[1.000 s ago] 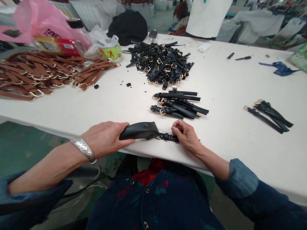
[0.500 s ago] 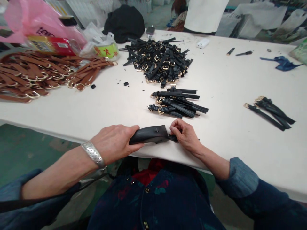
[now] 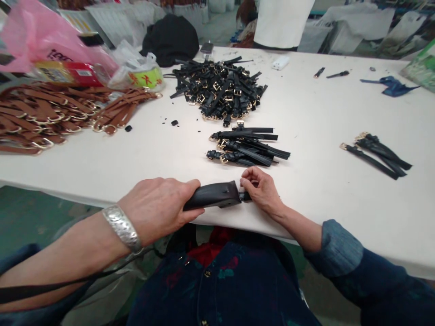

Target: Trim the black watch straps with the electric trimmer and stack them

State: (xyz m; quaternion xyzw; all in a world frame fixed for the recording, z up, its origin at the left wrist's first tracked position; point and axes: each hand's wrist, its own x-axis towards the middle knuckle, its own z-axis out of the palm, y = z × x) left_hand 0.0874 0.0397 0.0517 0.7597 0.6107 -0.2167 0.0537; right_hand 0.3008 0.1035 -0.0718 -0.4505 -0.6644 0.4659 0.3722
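Near the front edge of the table, my left hand (image 3: pixel 158 203) is wrapped around a black hand-held tool shaped like a hair clipper (image 3: pixel 217 194), its wide end pointing right. My right hand (image 3: pixel 263 192) is closed in a pinch on a short black strap (image 3: pixel 245 196), mostly hidden by the fingers. The strap's visible part lies right at the wide end of the tool; whether they touch I cannot tell. Just beyond my hands lies a small bunch of black buckle straps (image 3: pixel 249 147). A larger heap of black straps with gold buckles (image 3: pixel 226 88) sits behind it.
Brown straps with gold rings (image 3: pixel 44 113) are piled at the left, beside a pink plastic bag (image 3: pixel 44 34). Several black straps (image 3: pixel 380 154) lie at the right. Toward the back are a black cap (image 3: pixel 170 40), a white box-like item (image 3: pixel 280 62) and a blue scrap (image 3: pixel 390 86).
The tool has rolled slightly in my left hand and its wide end has shifted a little right. My right hand keeps its pinch. The whole view has shifted slightly.
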